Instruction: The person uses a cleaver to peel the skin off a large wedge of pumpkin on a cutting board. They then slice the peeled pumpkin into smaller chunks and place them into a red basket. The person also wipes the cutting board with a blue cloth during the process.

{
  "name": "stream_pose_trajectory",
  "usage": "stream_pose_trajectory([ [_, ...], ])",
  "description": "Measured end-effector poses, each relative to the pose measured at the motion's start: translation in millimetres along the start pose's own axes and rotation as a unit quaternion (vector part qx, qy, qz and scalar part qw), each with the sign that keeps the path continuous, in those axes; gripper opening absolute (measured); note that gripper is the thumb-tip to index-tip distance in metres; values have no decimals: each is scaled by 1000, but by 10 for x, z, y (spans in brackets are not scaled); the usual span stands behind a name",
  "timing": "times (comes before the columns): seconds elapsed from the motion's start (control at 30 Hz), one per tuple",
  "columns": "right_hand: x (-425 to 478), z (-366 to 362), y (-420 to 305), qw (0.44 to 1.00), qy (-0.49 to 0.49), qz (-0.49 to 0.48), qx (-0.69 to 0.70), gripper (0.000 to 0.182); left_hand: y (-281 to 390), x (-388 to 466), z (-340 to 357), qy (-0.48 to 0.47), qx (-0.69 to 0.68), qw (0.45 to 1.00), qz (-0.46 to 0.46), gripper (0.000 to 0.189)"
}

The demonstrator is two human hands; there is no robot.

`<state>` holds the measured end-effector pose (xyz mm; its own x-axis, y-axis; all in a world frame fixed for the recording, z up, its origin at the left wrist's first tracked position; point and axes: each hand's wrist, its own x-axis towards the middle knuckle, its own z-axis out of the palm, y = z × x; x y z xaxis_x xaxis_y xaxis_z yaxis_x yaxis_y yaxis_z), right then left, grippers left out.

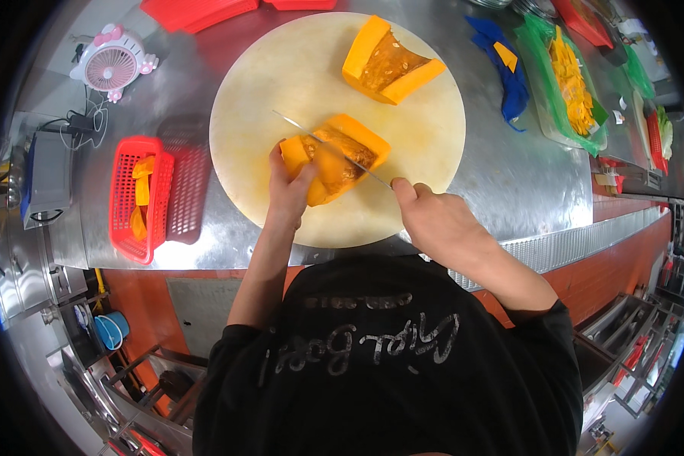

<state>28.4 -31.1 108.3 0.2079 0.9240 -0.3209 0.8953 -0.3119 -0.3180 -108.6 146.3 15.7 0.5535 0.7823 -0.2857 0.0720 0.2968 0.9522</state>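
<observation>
My left hand [286, 191] grips the near left end of a hollowed pumpkin piece [370, 137], its seedy, fibrous cavity facing up. In my right hand [439, 219] is a kitchen knife [296, 123], its handle hidden by the fingers. The blade slants across the middle of the piece, tip to the upper left; how deep it sits in the flesh I cannot tell. Both lie over a round, pale cutting board [251, 165]. Farther back on the board rests another pumpkin piece [387, 62], with a few seeds inside.
A red plastic basket [162, 196] at left holds several pumpkin pieces [142, 191]. Behind it stands a small fan [111, 65] with loose cables. On the steel table [490, 171] at right are a blue cloth or glove [510, 94] and a tub in green plastic [541, 97] full of orange peelings [570, 85].
</observation>
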Motion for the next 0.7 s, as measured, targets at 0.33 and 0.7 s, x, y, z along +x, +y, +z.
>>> stream_pose_trajectory([
  [0.33,86,-13,18,999,-34,4,35,30,-53,114,-62,-2,22,1000,-7,53],
  [0.7,499,-146,-12,994,-91,2,66,22,-161,46,-35,24,44,998,27,46],
])
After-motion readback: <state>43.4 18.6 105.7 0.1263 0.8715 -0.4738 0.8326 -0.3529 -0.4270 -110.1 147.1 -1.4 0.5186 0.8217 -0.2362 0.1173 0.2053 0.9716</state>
